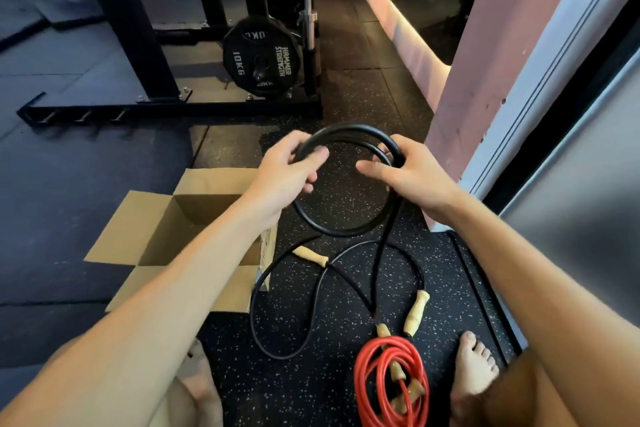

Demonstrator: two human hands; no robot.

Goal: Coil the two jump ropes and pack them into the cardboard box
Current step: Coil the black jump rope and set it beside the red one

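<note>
A black jump rope [341, 230] is partly wound into a ring held up between both hands. My left hand [287, 172] pinches the ring's left side, and my right hand [403, 172] grips its right side. The remaining black rope trails down to the floor in loose loops, with wooden handles [417, 312] lying there. A red jump rope [391, 381] lies coiled on the floor near my right foot, its wooden handles inside the coil. The cardboard box [152, 229] stands open on the floor to the left, under my left forearm.
A black weight rack with 10 kg plates [261, 55] stands beyond the hands. A pink wall corner [485, 87] and a metal door frame rise on the right. My bare feet rest on the speckled rubber floor [346, 191].
</note>
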